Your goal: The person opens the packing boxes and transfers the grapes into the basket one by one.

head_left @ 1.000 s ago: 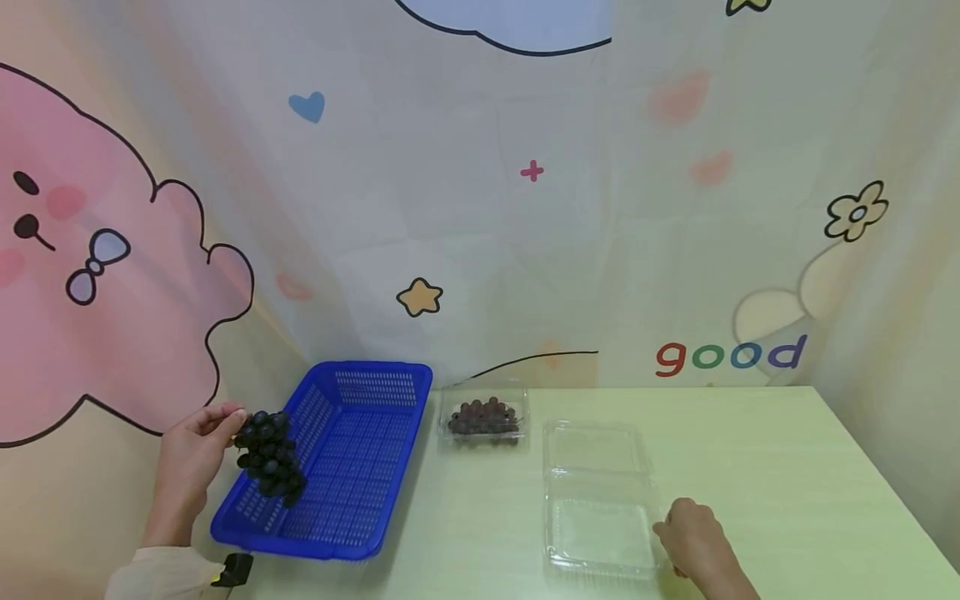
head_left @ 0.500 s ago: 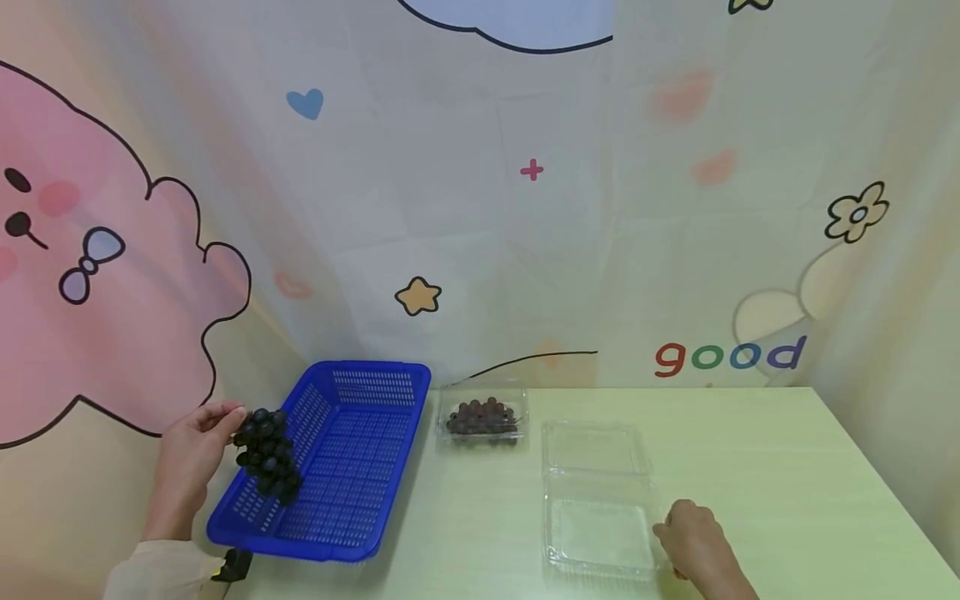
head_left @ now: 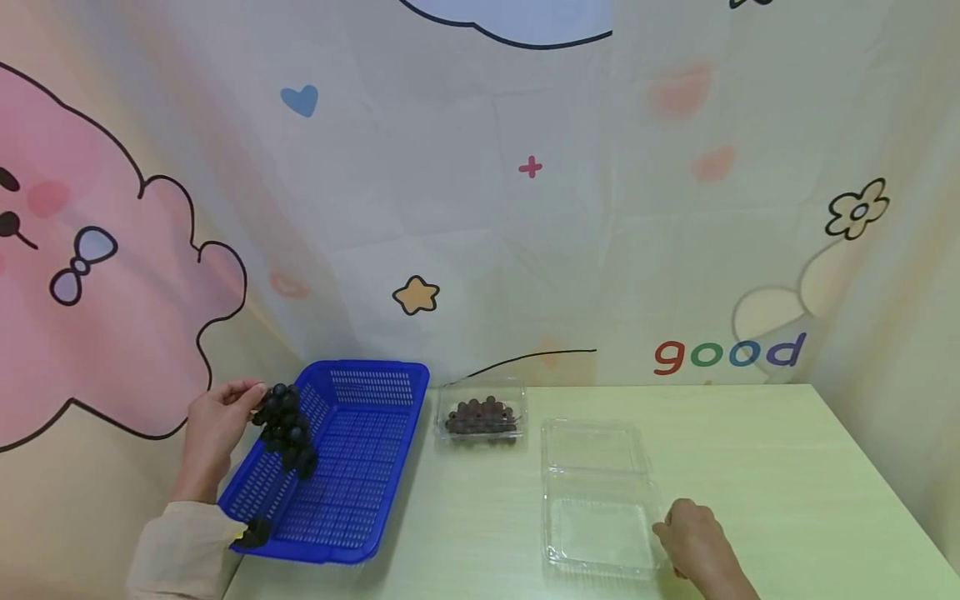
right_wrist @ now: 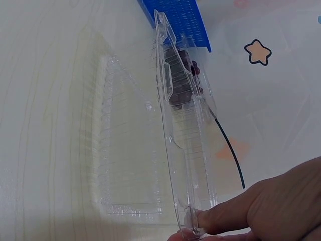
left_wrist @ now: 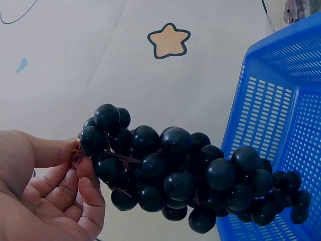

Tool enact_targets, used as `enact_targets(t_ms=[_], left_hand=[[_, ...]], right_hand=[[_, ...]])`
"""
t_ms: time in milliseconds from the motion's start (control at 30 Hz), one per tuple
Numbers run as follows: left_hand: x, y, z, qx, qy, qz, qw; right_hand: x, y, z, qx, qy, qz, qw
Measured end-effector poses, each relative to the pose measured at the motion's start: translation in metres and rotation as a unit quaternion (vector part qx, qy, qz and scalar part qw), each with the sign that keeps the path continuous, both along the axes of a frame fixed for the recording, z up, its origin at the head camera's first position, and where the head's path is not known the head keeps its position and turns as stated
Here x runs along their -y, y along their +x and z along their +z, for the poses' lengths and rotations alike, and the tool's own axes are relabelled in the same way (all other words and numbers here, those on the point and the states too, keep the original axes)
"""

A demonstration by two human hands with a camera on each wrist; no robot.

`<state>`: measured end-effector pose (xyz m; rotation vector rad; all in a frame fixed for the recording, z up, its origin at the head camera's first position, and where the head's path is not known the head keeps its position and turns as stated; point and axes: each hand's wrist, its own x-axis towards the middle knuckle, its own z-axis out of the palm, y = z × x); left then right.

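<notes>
My left hand (head_left: 217, 425) pinches the stem end of a bunch of dark grapes (head_left: 286, 433) between thumb and fingers. In the left wrist view the grapes (left_wrist: 178, 183) stretch to the right, their far end overlapping the basket. From the head, the bunch hangs over the left side of a blue plastic basket (head_left: 356, 467). On the right, an unfolded clear plastic clamshell box (head_left: 600, 533) lies on the table. My right hand (head_left: 699, 542) pinches its right edge; the right wrist view shows the thumb (right_wrist: 228, 216) on the rim of the clear plastic (right_wrist: 173, 150).
Another clear box (head_left: 521, 400) with reddish-purple grapes (head_left: 480, 417) inside stands at the back, between basket and unfolded box. A printed curtain (head_left: 480, 208) hangs behind the pale table (head_left: 765, 467). A black device (head_left: 253, 533) sits at my left cuff.
My left hand has moved the dark grapes up and right, farther over the basket. The right hand and the unfolded box stay where they were.
</notes>
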<state>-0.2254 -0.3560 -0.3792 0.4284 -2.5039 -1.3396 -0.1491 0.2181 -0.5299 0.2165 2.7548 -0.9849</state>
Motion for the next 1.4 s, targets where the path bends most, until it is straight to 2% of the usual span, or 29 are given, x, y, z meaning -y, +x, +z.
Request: enact_targets(t_ms=[267, 367, 600, 900, 1233, 1400], left_hand=[[-0.008, -0.021, -0.001, -0.019, 0.029, 0.000, 0.9994], [-0.010, -0.029, -0.003, -0.026, 0.054, 0.003, 0.9982], [-0.019, -0.046, -0.012, -0.037, 0.091, 0.030, 0.9947], [-0.026, -0.063, -0.023, -0.076, 0.158, 0.059, 0.9828], [-0.034, -0.081, -0.036, -0.080, 0.170, 0.079, 0.9791], [-0.036, -0.085, -0.043, -0.084, 0.178, 0.080, 0.9771]], right_hand=[[-0.001, 0.000, 0.000, 0.009, 0.003, 0.005, 1.000], [-0.001, 0.001, 0.000, 0.010, 0.002, 0.004, 1.000], [0.000, 0.001, 0.000, 0.003, 0.009, 0.005, 1.000], [-0.001, 0.001, -0.001, 0.012, 0.005, 0.003, 1.000], [-0.001, 0.001, 0.000, 0.014, -0.003, 0.004, 1.000], [-0.001, 0.001, 0.000, 0.021, -0.004, 0.001, 1.000]])
